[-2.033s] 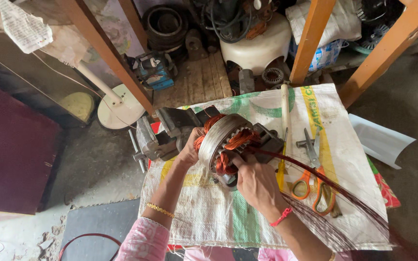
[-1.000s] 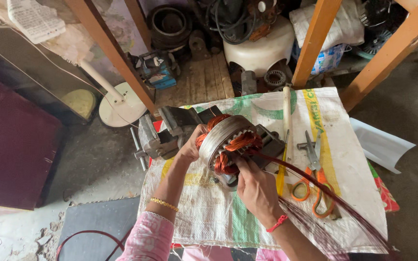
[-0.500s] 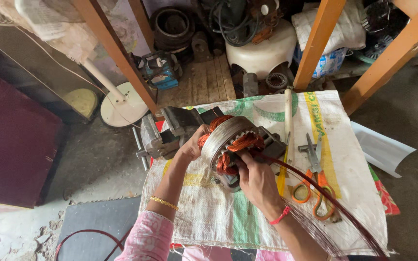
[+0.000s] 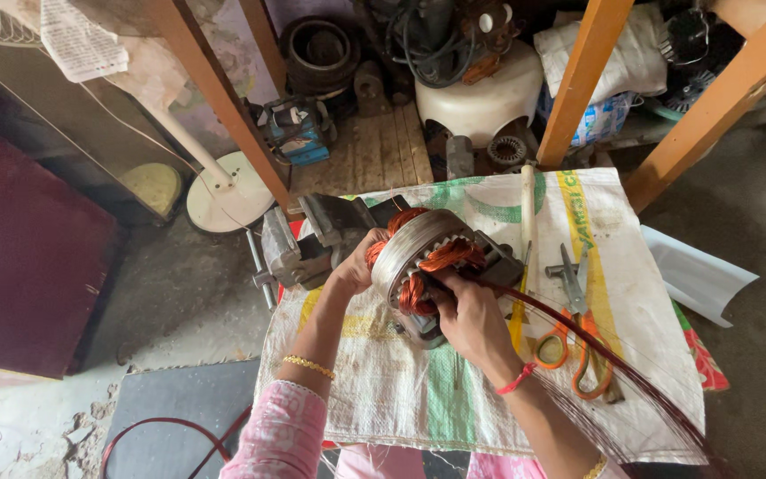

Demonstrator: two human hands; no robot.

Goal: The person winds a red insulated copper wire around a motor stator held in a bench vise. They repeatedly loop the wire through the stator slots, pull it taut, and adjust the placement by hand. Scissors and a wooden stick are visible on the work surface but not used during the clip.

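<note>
Copper-wound stator (image 4: 420, 259) at centre, upright on woven sack (image 4: 383, 390) over tabletop, just beside grey vise (image 4: 308, 241). Left hand (image 4: 356, 264) closed on stator's outer rim. Right hand (image 4: 470, 321) curled at near face, fingertips (image 4: 425, 282) pressed among orange coils; grip on any strand not discernible. Dark wire bundle (image 4: 613, 372) trailing from stator to lower right. Orange-handled pliers (image 4: 574, 341) and white-handled tool (image 4: 528, 213) lying right of stator, apart from both hands.
</note>
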